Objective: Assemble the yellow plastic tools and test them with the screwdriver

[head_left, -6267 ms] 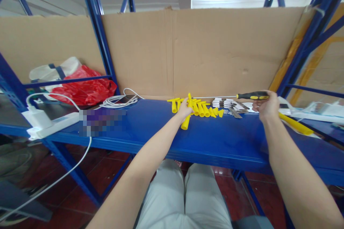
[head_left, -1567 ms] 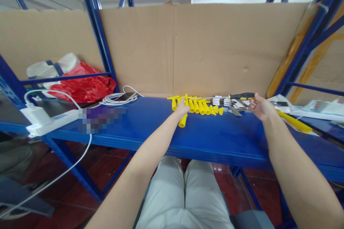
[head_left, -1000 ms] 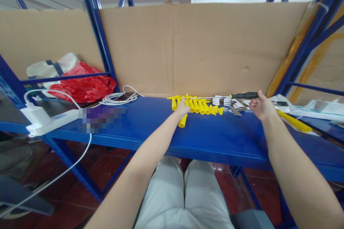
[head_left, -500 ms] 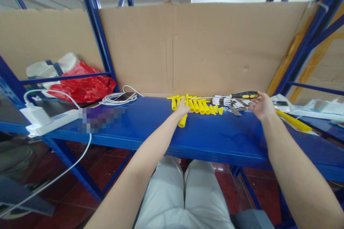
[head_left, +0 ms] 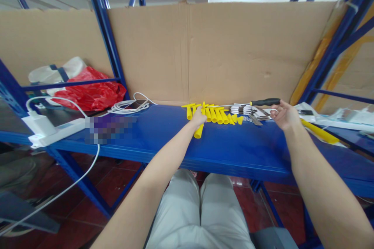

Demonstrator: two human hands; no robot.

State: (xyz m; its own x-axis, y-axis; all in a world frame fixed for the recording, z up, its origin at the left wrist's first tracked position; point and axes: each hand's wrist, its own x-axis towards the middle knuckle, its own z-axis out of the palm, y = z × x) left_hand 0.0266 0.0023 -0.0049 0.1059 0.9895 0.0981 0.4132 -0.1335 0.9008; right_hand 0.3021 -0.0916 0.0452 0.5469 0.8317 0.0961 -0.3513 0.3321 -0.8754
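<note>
My left hand [head_left: 199, 117] is closed around a yellow plastic tube [head_left: 198, 132] with a crosspiece at its top, holding it over the blue shelf. In my right hand [head_left: 284, 114] is the end of the black handle of a screwdriver [head_left: 265, 102], held between the fingertips. Its long metal shaft runs level to the left, and the tip meets the top of the yellow tube. Whether the tip sits inside a screw cannot be made out. Behind my left hand lies a row of several similar yellow tubes [head_left: 219, 117], with small yellow triangular pieces [head_left: 240, 120] at its right end.
White-and-dark strips [head_left: 241, 109] and flat metal pieces [head_left: 256, 120] lie beneath the screwdriver. A longer yellow piece [head_left: 320, 131] is at the right. Coiled white cable [head_left: 125, 107], a red plastic bag [head_left: 90, 91] and a power strip [head_left: 61, 132] occupy the left. Cardboard [head_left: 233, 54] stands behind.
The screwdriver's handle has turned about its axis: its yellow markings showed before, and now black faces me. Both hands stay in nearly the same place.
</note>
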